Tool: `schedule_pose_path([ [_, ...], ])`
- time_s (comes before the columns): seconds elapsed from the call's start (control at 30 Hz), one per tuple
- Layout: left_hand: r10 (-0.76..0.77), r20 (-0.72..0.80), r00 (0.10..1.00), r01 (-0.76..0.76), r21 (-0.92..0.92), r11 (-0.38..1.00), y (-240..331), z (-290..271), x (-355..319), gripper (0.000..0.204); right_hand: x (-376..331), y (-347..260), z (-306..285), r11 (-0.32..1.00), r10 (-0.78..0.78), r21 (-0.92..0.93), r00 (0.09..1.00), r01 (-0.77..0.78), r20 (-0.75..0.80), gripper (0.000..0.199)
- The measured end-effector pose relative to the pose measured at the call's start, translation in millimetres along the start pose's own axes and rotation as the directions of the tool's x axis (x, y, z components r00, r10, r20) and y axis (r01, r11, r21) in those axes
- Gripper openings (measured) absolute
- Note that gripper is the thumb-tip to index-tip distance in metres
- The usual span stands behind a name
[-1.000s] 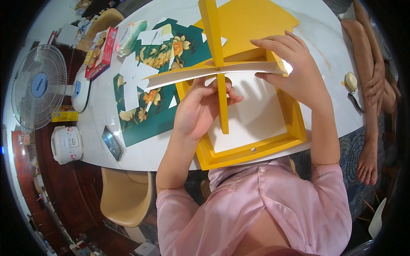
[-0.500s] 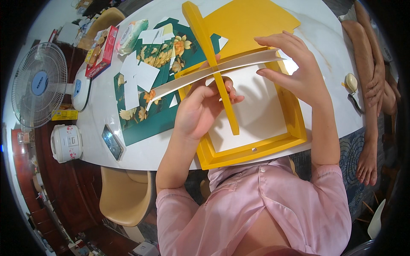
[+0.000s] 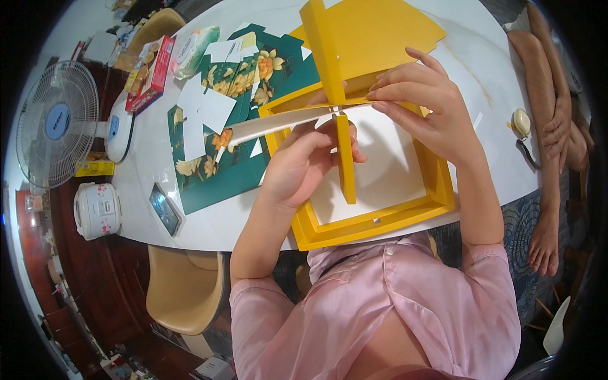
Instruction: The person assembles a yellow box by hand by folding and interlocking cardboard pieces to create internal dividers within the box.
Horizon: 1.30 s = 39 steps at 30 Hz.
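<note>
Two folded cardboard strips cross each other above a shallow yellow box (image 3: 373,223) with a white bottom. One is a yellow strip (image 3: 324,54) running away from me; the other is a white strip (image 3: 269,126) lying across it. My left hand (image 3: 301,161) is closed around the strips near their crossing, its thumb and fingers beneath and beside the yellow one. With thumb and fingertips, my right hand (image 3: 421,98) pinches the white strip to the right of the crossing. The fingers behind the yellow strip are partly hidden.
Green floral cardboard (image 3: 221,183) with white cut pieces lies left of the box. A flat yellow sheet (image 3: 380,31) is behind it. Farther left are a phone (image 3: 166,209), rice cooker (image 3: 98,211), fan (image 3: 57,120) and red box (image 3: 151,76). Another person's legs (image 3: 538,95) show at right.
My right hand has come in from the right and closed on the white strip's end. The yellow strip has shifted right and turned more upright, and the white strip has tilted.
</note>
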<state>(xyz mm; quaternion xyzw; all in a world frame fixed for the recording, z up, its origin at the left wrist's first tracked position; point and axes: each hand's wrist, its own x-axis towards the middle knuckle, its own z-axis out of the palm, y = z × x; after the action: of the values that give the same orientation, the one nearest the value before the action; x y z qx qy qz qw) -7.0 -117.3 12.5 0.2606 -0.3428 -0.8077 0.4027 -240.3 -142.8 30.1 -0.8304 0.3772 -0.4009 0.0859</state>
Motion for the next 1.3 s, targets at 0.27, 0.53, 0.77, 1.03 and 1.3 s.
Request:
schedule_pose_path([
  [0.27,-0.01,-0.039,0.999,0.009,-0.017,1.0,0,-2,0,0.062,3,-4,3,0.999,-0.036,-0.04,0.999,0.037,0.013,0.007],
  [0.53,-0.033,-0.015,0.999,0.034,0.073,0.997,4,-3,-1,0.063,2,-7,8,0.999,0.033,-0.024,0.999,-0.032,0.037,0.006],
  [0.77,-0.045,-0.027,0.999,0.047,0.105,0.993,4,0,0,0.065,-3,-7,9,0.975,0.168,0.136,0.985,-0.173,0.05,0.008],
  [1.03,-0.096,-0.003,0.995,0.095,0.169,0.981,7,-1,-1,0.068,-5,-3,8,0.932,0.252,0.246,0.963,-0.267,0.091,0.01],
  [1.3,-0.1,0.045,0.994,0.095,0.1,0.99,5,-7,-2,0.04,-5,-4,5,0.925,0.267,0.254,0.959,-0.283,0.097,0.012],
])
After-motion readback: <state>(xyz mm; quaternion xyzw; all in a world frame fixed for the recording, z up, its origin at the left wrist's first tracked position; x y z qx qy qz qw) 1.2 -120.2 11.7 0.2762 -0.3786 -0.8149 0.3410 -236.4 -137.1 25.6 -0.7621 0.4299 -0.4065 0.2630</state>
